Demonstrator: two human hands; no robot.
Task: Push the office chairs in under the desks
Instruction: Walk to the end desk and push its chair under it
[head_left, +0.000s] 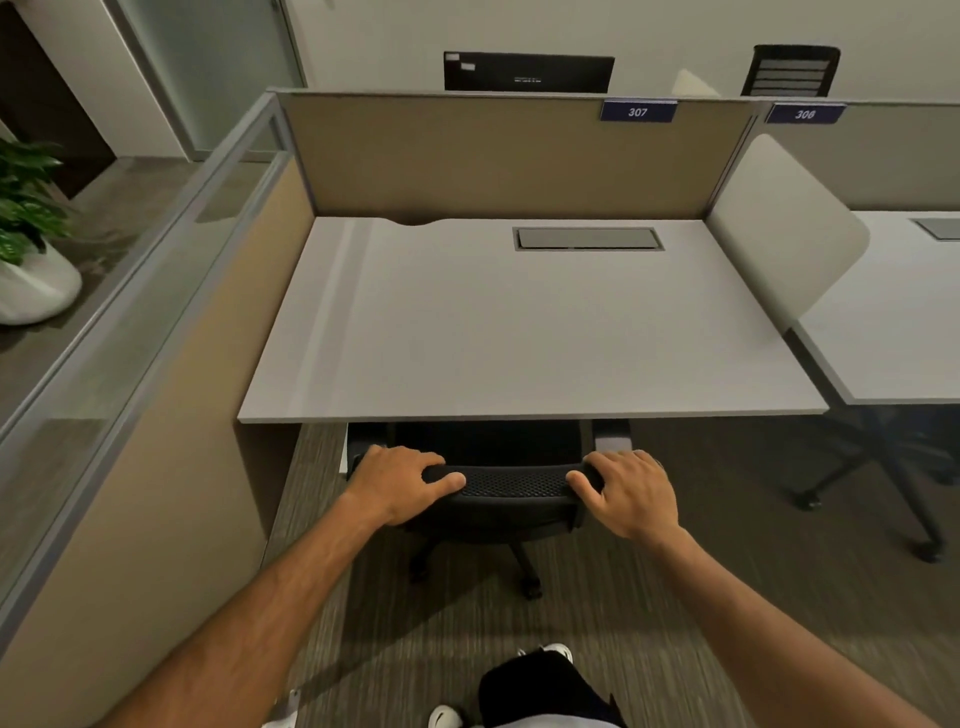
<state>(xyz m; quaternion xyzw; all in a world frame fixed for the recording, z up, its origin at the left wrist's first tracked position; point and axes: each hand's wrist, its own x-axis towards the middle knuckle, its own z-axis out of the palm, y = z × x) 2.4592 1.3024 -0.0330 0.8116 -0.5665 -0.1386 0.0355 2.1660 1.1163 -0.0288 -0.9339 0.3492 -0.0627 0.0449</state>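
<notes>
We noted a black mesh-backed office chair (511, 483), seat tucked beneath the pale grey rectangular desk (519, 332), backrest top just clear of its front edge, our left hand (402, 480) and right hand (631, 491) curled over that top rail, thumbs toward us.

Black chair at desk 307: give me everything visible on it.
The office chair is black, with a mesh backrest top and a star base whose legs and one caster show on the carpet. It stands upright, its seat mostly hidden under the grey desk. The left hand and right hand each grip the top edge of the backrest, fingers curled over it.
</notes>
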